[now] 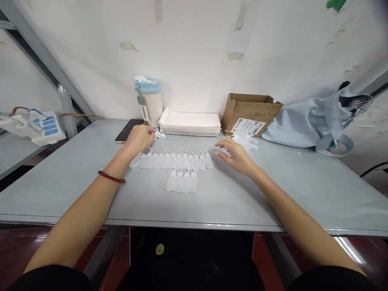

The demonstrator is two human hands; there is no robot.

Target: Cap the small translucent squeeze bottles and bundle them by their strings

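Note:
My left hand (pixel 140 136) reaches to a small pile of white ring-like pieces (pixel 159 133), its fingers curled together at the pile's left edge. Whatever may be between those fingertips is hidden. On the right, my right hand (pixel 235 155) hovers with thumb and fingers apart, holding nothing. Between the hands lies a row of translucent white tags (pixel 167 161) with thin loops at their tops. Several more tags (pixel 181 181) form a shorter row in front. Just behind my right hand is a loose heap of clear plastic pieces (pixel 245 140).
A black phone (pixel 126 130) and a cream cup with blue lid (pixel 150 101) stand behind my left hand. White envelopes (pixel 190 122) are stacked at the back, beside an open cardboard box (pixel 250 113) and a light blue cloth bag (pixel 306 119). A white device (pixel 45 127) is far left.

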